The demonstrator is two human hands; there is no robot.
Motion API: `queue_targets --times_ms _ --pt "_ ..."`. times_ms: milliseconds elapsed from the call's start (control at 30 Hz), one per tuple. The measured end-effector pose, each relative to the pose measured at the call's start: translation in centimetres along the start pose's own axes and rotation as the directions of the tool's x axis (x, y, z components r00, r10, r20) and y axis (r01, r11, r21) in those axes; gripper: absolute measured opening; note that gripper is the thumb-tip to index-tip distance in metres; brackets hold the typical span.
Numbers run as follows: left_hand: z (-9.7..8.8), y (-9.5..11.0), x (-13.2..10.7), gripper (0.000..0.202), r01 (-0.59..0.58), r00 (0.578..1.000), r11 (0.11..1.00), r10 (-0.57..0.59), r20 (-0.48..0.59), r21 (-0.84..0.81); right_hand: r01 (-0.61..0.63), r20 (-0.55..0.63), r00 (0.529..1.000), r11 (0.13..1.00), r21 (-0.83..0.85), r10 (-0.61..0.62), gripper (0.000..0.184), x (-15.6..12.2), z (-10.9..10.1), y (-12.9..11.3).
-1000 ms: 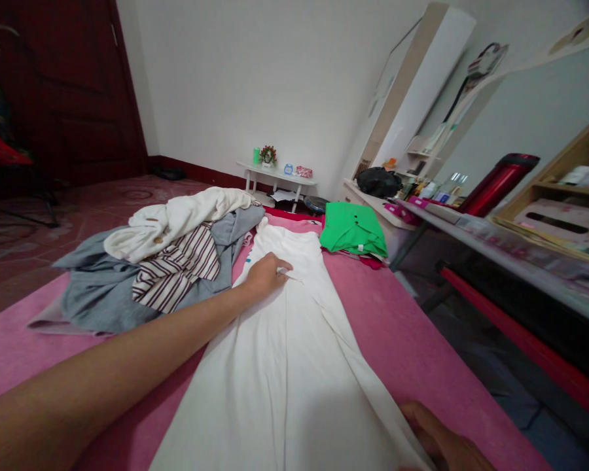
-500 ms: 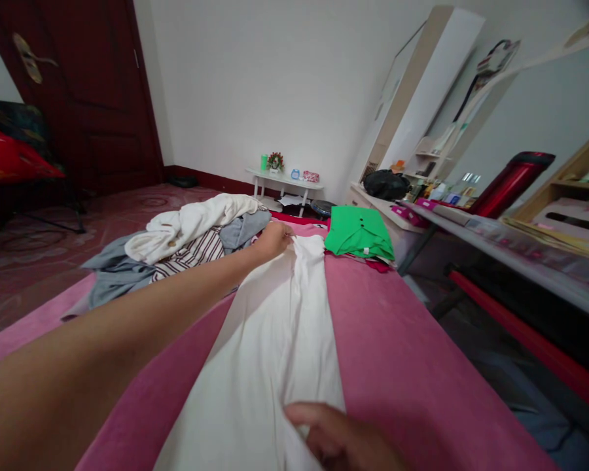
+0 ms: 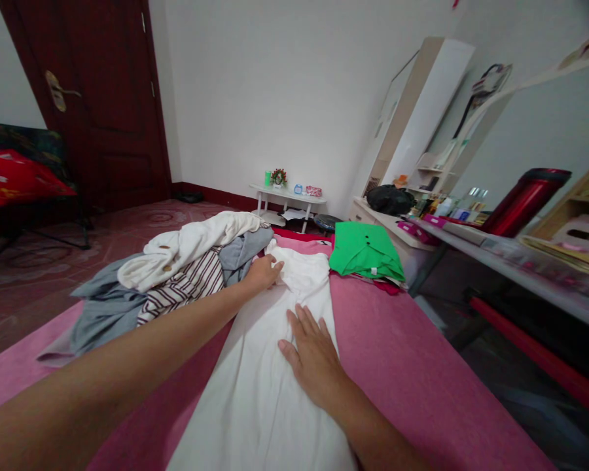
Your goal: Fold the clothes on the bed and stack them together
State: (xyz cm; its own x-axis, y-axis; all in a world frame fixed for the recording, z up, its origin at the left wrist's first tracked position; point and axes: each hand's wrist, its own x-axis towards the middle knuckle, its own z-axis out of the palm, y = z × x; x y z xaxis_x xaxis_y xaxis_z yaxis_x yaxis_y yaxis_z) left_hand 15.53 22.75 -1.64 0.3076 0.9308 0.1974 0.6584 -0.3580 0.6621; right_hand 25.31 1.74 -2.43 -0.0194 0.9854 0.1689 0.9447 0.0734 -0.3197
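Note:
A long white garment [image 3: 265, 366] lies stretched out lengthwise on the pink bed cover [image 3: 402, 366]; whether it is trousers or a skirt I cannot tell. Near its far end, at the left edge, my left hand [image 3: 264, 271] is closed on the cloth with thumb and fingers together. My right hand [image 3: 317, 360] rests flat on the middle of the garment, fingers spread. Just beyond it, small creases run across the white cloth.
To the left is a loose heap with a white buttoned garment [image 3: 177, 248], striped cloth [image 3: 196, 281] and grey cloth [image 3: 108, 307]. A folded green shirt [image 3: 366, 250] tops a stack at right. A cluttered desk [image 3: 500, 252] borders the bed's right side.
My right hand has moved forward from the near end and now lies flat on the garment. My left hand has shifted slightly left, spreading the far end wider.

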Motion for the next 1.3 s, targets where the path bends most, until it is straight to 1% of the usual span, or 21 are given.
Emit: queue_targets --times_ms 67,200,300,367,433,500,567,633,700,733,867,900,933,967,1033,1067,1100,1133,1167,1233,1300 --pt "0.8 0.0 1.5 0.038 0.063 0.998 0.998 -0.063 0.008 0.015 0.018 0.026 1.0 1.0 -0.013 -0.018 0.055 -0.1 0.6 0.1" --pt "2.4 0.7 3.9 0.05 0.135 0.99 0.988 -0.137 0.026 0.076 0.022 0.032 0.999 1.0 -0.001 -0.022 0.053 -0.3 0.2 0.0" --pt "3.2 1.4 4.8 0.069 0.114 0.992 0.984 -0.122 0.045 0.136 0.013 0.031 0.999 1.0 0.026 -0.014 0.052 -0.2 0.0 0.1" --pt "3.4 1.8 5.2 0.074 0.085 0.994 0.98 -0.097 0.059 0.181 0.006 0.032 0.999 0.999 0.043 -0.007 0.051 -0.2 0.0 0.3" --pt "3.2 2.1 5.7 0.067 0.056 0.994 0.974 -0.076 0.081 0.219 -0.003 0.033 0.999 0.999 0.053 0.001 0.05 -0.2 0.1 0.4" --pt "3.0 2.4 6.0 0.05 0.005 0.993 0.972 -0.033 0.114 0.236 -0.008 0.036 0.999 0.998 0.064 0.006 0.049 -0.2 0.1 0.5" --pt "3.0 2.9 5.8 0.034 -0.095 0.989 0.969 0.065 0.135 0.226 -0.006 0.04 0.999 0.997 0.081 0.003 0.049 -0.2 0.0 0.6" --pt "3.2 3.6 4.9 0.028 -0.228 0.969 0.953 0.201 0.147 0.201 -0.001 0.042 0.999 0.995 0.095 -0.003 0.048 -0.1 -0.1 0.7" --pt "3.4 4.3 3.4 0.03 -0.368 0.924 0.914 0.337 0.182 0.174 -0.001 0.043 0.999 0.995 0.101 -0.004 0.048 0.0 -0.1 0.8" --pt "3.6 4.7 2.5 0.031 -0.452 0.882 0.877 0.414 0.224 0.161 -0.002 0.044 0.999 0.995 0.102 -0.002 0.048 0.0 -0.1 0.8" --pt "3.2 5.4 0.5 0.043 -0.733 0.649 0.672 0.647 0.4 0.105 -0.009 0.047 0.999 0.995 0.102 0.004 0.049 0.1 0.0 0.8" --pt "2.8 5.5 0.7 0.047 -0.766 0.615 0.634 0.671 0.415 0.111 -0.008 0.047 0.999 0.995 0.103 0.003 0.049 0.1 0.0 0.8" --pt "2.4 5.4 1.2 0.049 -0.771 0.615 0.624 0.675 0.407 0.131 -0.006 0.047 0.999 0.994 0.105 0.002 0.049 0.1 0.0 0.9" --pt "1.9 5.1 1.8 0.05 -0.748 0.652 0.643 0.662 0.371 0.167 -0.006 0.047 0.999 0.994 0.108 0.001 0.048 0.1 0.0 0.9" --pt "1.2 4.2 3.5 0.05 -0.609 0.792 0.753 0.567 0.227 0.249 -0.008 0.046 0.999 0.994 0.112 0.003 0.048 0.2 0.0 1.1" --pt "0.9 3.6 4.3 0.051 -0.499 0.866 0.825 0.481 0.132 0.266 -0.008 0.044 0.999 0.994 0.113 0.003 0.047 0.1 0.1 1.1" --pt "0.9 2.8 5.0 0.052 -0.37 0.926 0.892 0.375 0.035 0.259 -0.007 0.04 0.999 0.994 0.112 0.002 0.047 0.1 0.2 1.2" --pt "1.0 1.9 5.6 0.055 -0.247 0.964 0.941 0.263 -0.043 0.231 -0.004 0.035 0.999 0.994 0.112 0.001 0.046 0.0 0.4 1.2" --pt "1.2 0.9 6.0 0.058 -0.148 0.981 0.97 0.168 -0.092 0.191 -0.002 0.027 1.0 0.994 0.11 0.0 0.046 -0.1 0.6 1.2" --pt "2.1 -0.7 6.2 0.062 -0.017 0.989 0.994 0.033 -0.141 0.112 0.005 -0.002 1.0 0.995 0.102 -0.005 0.045 -0.3 1.0 1.1" --pt "3.2 -1.8 6.2 0.059 0.008 0.988 0.998 0.003 -0.156 0.07 0.022 -0.041 0.999 0.996 0.092 -0.018 0.046 0.1 1.1 1.4"
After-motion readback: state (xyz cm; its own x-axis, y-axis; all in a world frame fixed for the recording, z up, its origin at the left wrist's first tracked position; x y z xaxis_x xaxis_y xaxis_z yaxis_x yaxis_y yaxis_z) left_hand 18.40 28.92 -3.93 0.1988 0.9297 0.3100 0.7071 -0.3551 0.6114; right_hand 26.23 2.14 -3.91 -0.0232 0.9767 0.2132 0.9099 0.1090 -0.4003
